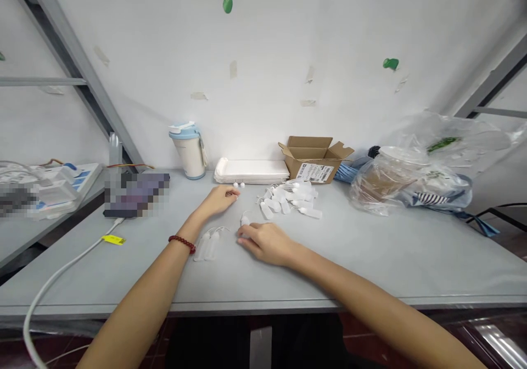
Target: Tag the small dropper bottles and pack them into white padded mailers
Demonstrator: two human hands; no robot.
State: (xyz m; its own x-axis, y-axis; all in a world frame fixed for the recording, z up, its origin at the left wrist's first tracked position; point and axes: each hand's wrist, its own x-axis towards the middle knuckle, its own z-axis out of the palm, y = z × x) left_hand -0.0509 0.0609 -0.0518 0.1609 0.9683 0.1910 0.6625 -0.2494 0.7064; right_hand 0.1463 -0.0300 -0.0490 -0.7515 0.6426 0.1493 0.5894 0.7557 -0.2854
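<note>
My left hand (220, 199) reaches forward over the grey table (370, 253), fingers curled, its tips close to two small white caps (239, 184) by a stack of white trays (252, 170). A red bead bracelet sits on that wrist. My right hand (265, 241) rests on the table with fingers curled over a small white piece (245, 221); what it grips is mostly hidden. Two or three small white tube-like parts (208, 245) lie between my arms. A heap of several similar white parts (290, 197) lies just beyond my right hand.
A blue-lidded cup (188, 150) stands at the back left, an open cardboard box (315, 159) behind the heap. Clear plastic bags with containers (415, 179) fill the back right. A blurred dark object (135, 193) and a white cable with a yellow tag (112, 239) lie left.
</note>
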